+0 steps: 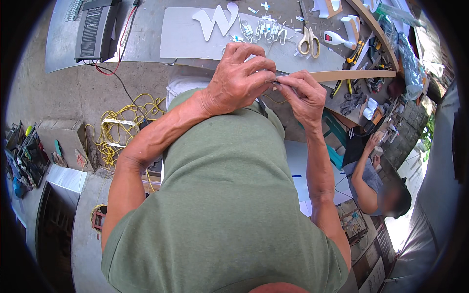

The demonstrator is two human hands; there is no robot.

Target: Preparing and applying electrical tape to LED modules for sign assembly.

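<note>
My left hand (pixel 240 77) and my right hand (pixel 307 96) meet at their fingertips, just off the near edge of the table. Both are closed in a pinch on something small, thin and dark; its kind is too small to make out. Just beyond my hands lies a grey-white sheet (pixel 183 34). On it rest a white cut-out letter (pixel 216 20) and a cluster of small white modules on looped wires (pixel 266 30). Scissors with cream handles (pixel 309 43) lie to the right of the wires, next to a white-and-red bottle (pixel 338 40).
A black power supply box (pixel 96 31) with red and black leads stands at the table's left. A long tan strip (pixel 354 74) reaches right from behind my right hand. Yellow cord (pixel 119 122) is tangled on the floor at left. Another person (pixel 364 183) works at right.
</note>
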